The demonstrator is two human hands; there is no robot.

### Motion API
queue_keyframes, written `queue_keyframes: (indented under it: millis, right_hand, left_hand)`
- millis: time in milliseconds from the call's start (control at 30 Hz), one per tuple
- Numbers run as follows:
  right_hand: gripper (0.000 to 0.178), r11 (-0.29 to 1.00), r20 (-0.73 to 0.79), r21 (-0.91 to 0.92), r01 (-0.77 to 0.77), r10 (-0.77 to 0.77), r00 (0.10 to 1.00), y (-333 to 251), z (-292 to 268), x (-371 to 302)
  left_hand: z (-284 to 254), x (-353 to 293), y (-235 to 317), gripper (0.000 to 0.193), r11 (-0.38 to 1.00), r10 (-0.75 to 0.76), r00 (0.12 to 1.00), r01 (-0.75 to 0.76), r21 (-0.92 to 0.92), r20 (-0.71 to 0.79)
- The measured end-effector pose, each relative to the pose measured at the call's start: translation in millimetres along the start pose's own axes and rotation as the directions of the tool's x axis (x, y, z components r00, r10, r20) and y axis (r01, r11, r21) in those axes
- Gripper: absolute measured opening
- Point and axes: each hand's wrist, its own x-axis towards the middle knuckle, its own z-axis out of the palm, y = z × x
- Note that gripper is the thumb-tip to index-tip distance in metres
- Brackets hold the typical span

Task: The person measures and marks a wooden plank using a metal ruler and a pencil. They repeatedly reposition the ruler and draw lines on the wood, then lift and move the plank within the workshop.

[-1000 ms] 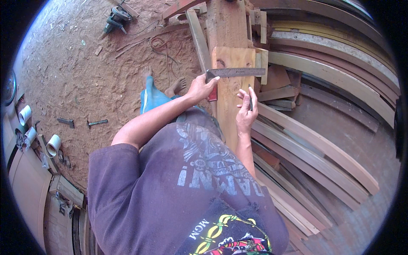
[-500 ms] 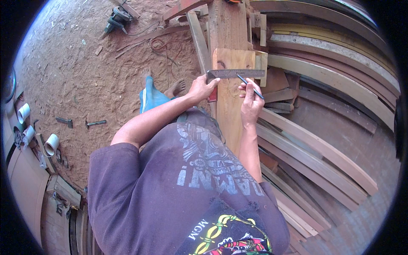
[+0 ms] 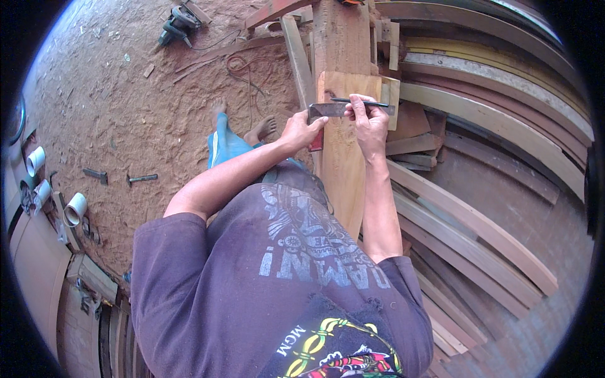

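A wooden board (image 3: 343,164) runs away from me along the bench. Across it lies a metal try square (image 3: 329,110), its blade pointing right. My left hand (image 3: 302,131) grips the square's stock at the board's left edge, thumb near the blade. Between the thumb and fingers of my right hand (image 3: 370,126) is a dark pencil (image 3: 342,100), almost level, its tip pointing left just beyond the blade's far edge. That hand covers part of the blade; whether the tip touches the wood I cannot tell. A red piece (image 3: 317,141) shows just below my left hand.
Stacked timber planks (image 3: 479,220) fill the right side. On the dirt floor at left lie a hammer (image 3: 142,179), a circular saw (image 3: 178,26) and a looped cord (image 3: 242,63). White cylinders (image 3: 76,206) stand at far left. My bare feet (image 3: 259,131) are beside the bench.
My right hand has moved slightly away from me and turned. The pencil has swung from a steep slant over the blade to nearly level along its far edge. My left hand stays on the square.
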Motion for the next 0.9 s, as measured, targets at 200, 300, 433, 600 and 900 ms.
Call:
queue_keyframes:
  millis: [200, 300, 433, 600, 900]
  right_hand:
    - [0.022, 0.998, 0.037, -0.011, -0.064, 0.064, 0.997, 9.6, 1.7, 7.9]
    - [0.023, 0.998, 0.028, 0.003, -0.058, 0.058, 0.998, 11.7, 1.1, 9.7]
    - [0.023, 0.998, 0.041, 0.004, -0.056, 0.055, 0.998, 13.7, 0.7, 12.0]
    - [0.022, 0.996, 0.045, 0.001, -0.095, 0.095, 0.994, 17.5, 3.3, 16.6]
    - [0.022, 0.989, 0.093, -0.092, -0.116, 0.125, 0.988, 26.5, -6.6, 28.9]
  left_hand:
    - [3.3, 2.2, -1.6, 0.045, 1.000, -0.012, 0.999, 0.013, 0.027, -0.041]
    - [2.8, -1.7, 2.9, 0.046, 1.000, -0.026, 0.998, 0.026, -0.001, -0.062]
    - [0.9, -6.8, 11.4, 0.046, 0.994, -0.091, 0.996, 0.089, -0.058, -0.026]
    - [2.1, -6.6, 11.7, 0.046, 0.998, -0.056, 0.997, 0.054, -0.030, -0.057]
    - [2.4, -4.0, 6.3, 0.047, 0.998, -0.050, 0.997, 0.052, 0.026, -0.063]
